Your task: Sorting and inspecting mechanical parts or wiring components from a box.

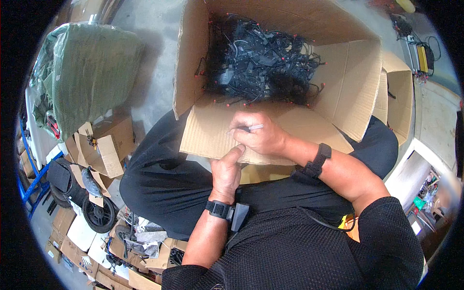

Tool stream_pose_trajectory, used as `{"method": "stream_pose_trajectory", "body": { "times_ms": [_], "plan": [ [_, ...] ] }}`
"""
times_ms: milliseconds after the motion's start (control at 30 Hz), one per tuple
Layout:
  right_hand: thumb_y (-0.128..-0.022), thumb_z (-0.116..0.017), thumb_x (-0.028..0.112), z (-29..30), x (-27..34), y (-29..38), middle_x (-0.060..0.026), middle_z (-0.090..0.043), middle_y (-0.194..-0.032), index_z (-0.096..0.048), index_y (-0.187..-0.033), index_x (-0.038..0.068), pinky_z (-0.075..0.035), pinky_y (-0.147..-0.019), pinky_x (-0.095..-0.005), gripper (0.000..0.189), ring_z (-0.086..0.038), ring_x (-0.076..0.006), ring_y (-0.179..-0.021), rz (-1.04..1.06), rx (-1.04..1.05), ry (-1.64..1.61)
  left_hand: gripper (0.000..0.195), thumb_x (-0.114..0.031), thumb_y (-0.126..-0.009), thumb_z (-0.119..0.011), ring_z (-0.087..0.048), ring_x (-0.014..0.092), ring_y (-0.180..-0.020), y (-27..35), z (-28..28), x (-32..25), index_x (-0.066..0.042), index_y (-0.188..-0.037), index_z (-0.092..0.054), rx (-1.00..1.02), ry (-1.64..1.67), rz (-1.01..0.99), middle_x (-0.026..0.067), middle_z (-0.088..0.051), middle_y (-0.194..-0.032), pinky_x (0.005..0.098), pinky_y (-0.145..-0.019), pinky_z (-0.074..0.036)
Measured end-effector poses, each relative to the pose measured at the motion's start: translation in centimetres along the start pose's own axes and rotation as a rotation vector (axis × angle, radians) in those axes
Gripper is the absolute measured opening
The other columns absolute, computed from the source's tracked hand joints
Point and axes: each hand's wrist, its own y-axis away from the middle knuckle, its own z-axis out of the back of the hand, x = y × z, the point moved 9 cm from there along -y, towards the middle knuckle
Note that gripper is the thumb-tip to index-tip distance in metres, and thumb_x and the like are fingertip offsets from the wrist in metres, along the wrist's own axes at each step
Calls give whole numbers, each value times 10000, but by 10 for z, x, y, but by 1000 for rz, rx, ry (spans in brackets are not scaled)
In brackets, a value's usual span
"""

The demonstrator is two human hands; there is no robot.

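Observation:
A pen (256, 127) with a clear barrel sits in my right hand (256, 135), its lower end near a cardboard flap (210, 128). My left hand (226, 168) grips the near edge of that flap, thumb on top and fingers hidden beneath. The flap folds out toward me from a large open cardboard box (348, 76) between my knees. Inside the box lies a tangled heap of black cables (264, 61) with black plastic parts and several red tips. Any mark under the pen is hidden by my right hand.
At the left stands a green woven sack (94, 69). Below it are a small open carton (116, 145), a black wheel (98, 214) and blue metal bars (40, 177). Another open carton (400, 105) stands right of the large box. More flattened cartons (78, 253) lie at the lower left.

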Motion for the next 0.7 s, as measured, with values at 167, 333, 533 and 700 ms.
{"method": "stream_pose_trajectory", "body": {
  "times_ms": [167, 333, 533, 700],
  "plan": [
    [-862, -620, 92, 0, 0, 1, -115, -680, -818, -646, -908, -7, -509, -726, -323, 112, -642, -171, -768, -21, 19, 2, 614, 92, -786, -613, -542, 232, -1180, 0, -1, 0, -23, -1364, -440, 13, 7, 12, 91, -529, -1276, 357, -1005, -446],
    [-865, -612, 98, -2, -2, 1, -109, -677, -817, -641, -904, -9, -507, -722, -323, 118, -633, -162, -767, -25, 43, 8, 619, 91, -784, -614, -544, 234, -1178, 0, 0, 0, -21, -1367, -438, 7, 7, 1, 90, -527, -1282, 363, -1005, -449],
    [-868, -609, 85, 1, 0, 0, -91, -659, -811, -628, -893, -12, -500, -734, -318, 101, -609, -147, -778, -22, 11, -29, 617, 86, -790, -617, -546, 240, -1176, 0, -2, -1, -21, -1370, -436, 15, 5, -2, 94, -528, -1281, 370, -996, -460],
    [-869, -611, 70, 4, -5, -1, -90, -648, -804, -623, -895, -13, -496, -732, -317, 88, -604, -138, -782, -2, -19, -51, 615, 90, -789, -615, -546, 241, -1176, 1, -2, -1, -20, -1367, -436, 9, -4, 11, 94, -529, -1280, 371, -997, -461]
  ]
}}
